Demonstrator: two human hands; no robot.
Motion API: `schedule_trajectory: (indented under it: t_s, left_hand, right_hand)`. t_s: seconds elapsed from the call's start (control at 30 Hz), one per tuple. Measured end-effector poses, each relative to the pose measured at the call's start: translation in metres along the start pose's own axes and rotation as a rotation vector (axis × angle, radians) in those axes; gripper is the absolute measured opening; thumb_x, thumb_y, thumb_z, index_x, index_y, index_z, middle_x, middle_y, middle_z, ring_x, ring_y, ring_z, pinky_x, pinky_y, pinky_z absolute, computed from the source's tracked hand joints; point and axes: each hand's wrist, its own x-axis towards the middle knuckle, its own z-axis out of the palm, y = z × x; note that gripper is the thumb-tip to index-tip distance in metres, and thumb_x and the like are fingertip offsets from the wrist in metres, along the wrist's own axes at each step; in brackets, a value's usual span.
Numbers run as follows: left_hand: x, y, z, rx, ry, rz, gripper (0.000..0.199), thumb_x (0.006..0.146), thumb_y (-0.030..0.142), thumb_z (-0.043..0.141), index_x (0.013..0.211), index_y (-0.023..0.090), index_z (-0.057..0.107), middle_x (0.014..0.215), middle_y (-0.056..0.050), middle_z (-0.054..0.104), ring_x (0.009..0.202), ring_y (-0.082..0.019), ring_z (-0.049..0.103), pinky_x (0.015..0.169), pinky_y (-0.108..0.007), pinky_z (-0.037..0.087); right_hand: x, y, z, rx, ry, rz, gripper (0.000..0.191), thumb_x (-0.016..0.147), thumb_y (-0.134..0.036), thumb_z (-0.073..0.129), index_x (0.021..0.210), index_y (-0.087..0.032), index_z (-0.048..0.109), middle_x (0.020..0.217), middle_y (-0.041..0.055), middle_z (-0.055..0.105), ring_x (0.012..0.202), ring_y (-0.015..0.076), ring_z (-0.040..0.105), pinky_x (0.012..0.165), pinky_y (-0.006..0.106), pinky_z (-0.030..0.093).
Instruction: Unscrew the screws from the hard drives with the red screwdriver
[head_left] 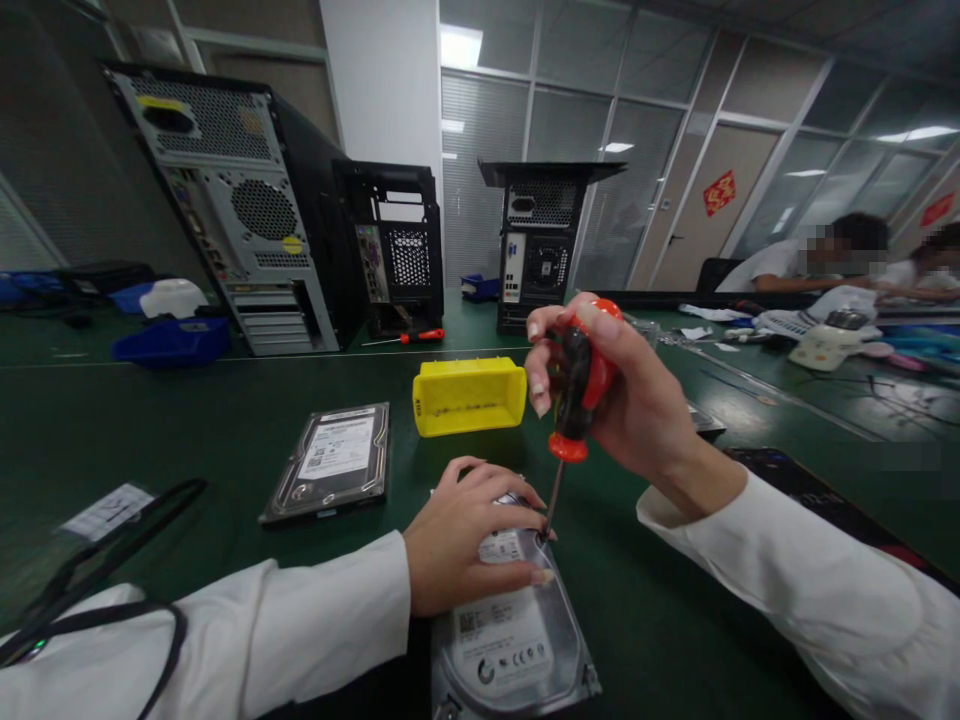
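Note:
Under my left hand (480, 535) lies a hard drive (510, 650) with a white label, flat on the green table. The fingers of that hand are stretched across the drive's far part and hide some of it. My right hand (622, 385) is closed around the red and black handle of a screwdriver (576, 385). Its shaft slants down, and the tip meets the drive's right edge beside my left fingertips. Beyond my hands stands a small yellow bin (470, 400) with small dark bits inside. A second hard drive (334, 455) lies to the left, label up.
Computer cases (262, 210) stand along the back, with another screwdriver (409, 337) before them. A blue tray (171, 342) sits at left. A black cable (112, 530) crosses near my left sleeve. A phone (810, 490) lies by my right arm. Other people (810, 255) sit at far right.

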Motion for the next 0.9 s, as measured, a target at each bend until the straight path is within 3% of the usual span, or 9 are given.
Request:
schedule_trajectory:
  t_s: [0.1,0.23,0.37,0.6,0.77,0.9]
  left_hand:
    - [-0.0001,-0.0003,0.0002,-0.002,-0.003,-0.003,0.027,0.077,0.045,0.065,0.1,0.033,0.063,0.112,0.002,0.058,0.109,-0.023,0.048,0.094,-0.042,0.021]
    - [-0.0001,-0.0006,0.0003,0.005,-0.005,-0.003,0.027,0.077,0.045,0.064,0.101,0.032,0.062,0.113,0.003,0.058,0.11,-0.022,0.048,0.094,-0.041,0.021]
    - [-0.0001,-0.0007,0.0003,-0.002,-0.007,-0.004,0.027,0.077,0.045,0.064,0.101,0.033,0.063,0.112,0.002,0.058,0.109,-0.023,0.048,0.093,-0.041,0.022]
    - [-0.0004,-0.0007,0.0006,-0.004,-0.002,0.004,0.028,0.078,0.046,0.064,0.101,0.031,0.062,0.112,0.001,0.059,0.11,-0.023,0.048,0.093,-0.042,0.021]
    - [-0.0004,-0.0007,0.0006,-0.004,-0.005,0.004,0.027,0.078,0.046,0.064,0.101,0.032,0.062,0.112,0.002,0.058,0.109,-0.023,0.048,0.093,-0.041,0.021]
    - [-0.0001,-0.0013,0.0005,-0.01,-0.008,0.005,0.027,0.077,0.045,0.064,0.101,0.032,0.062,0.112,0.002,0.058,0.109,-0.023,0.048,0.093,-0.041,0.021]
  right_hand:
    - [-0.0006,0.0001,0.0016,0.004,-0.019,-0.01,0.018,0.085,-0.032,0.052,0.077,-0.016,0.046,0.081,0.0002,0.055,0.054,0.0055,0.054,0.049,0.02,0.047]
    - [-0.0012,0.0004,0.003,0.051,-0.01,0.019,0.013,0.086,-0.029,0.049,0.082,-0.02,0.041,0.066,-0.0041,0.049,0.042,0.0041,0.043,0.036,0.015,0.035]
    - [-0.0015,-0.0004,0.0026,0.024,0.015,0.019,0.011,0.086,-0.031,0.049,0.089,-0.022,0.043,0.06,-0.0057,0.043,0.041,0.0043,0.038,0.036,0.015,0.03]
    - [0.0,-0.0033,0.0014,0.04,-0.016,0.043,0.036,0.089,-0.047,0.03,0.086,-0.019,0.053,0.063,-0.0013,0.044,0.045,0.0073,0.041,0.039,0.019,0.034]
    - [0.0002,-0.0038,0.0016,0.054,0.008,0.048,0.034,0.091,-0.04,0.03,0.08,-0.017,0.053,0.067,-0.0003,0.046,0.048,0.0069,0.045,0.041,0.019,0.038]
    - [0.0001,-0.0052,0.0037,0.041,0.067,0.005,0.02,0.083,-0.036,0.051,0.076,-0.017,0.05,0.076,-0.0007,0.048,0.057,0.0068,0.051,0.047,0.019,0.045]
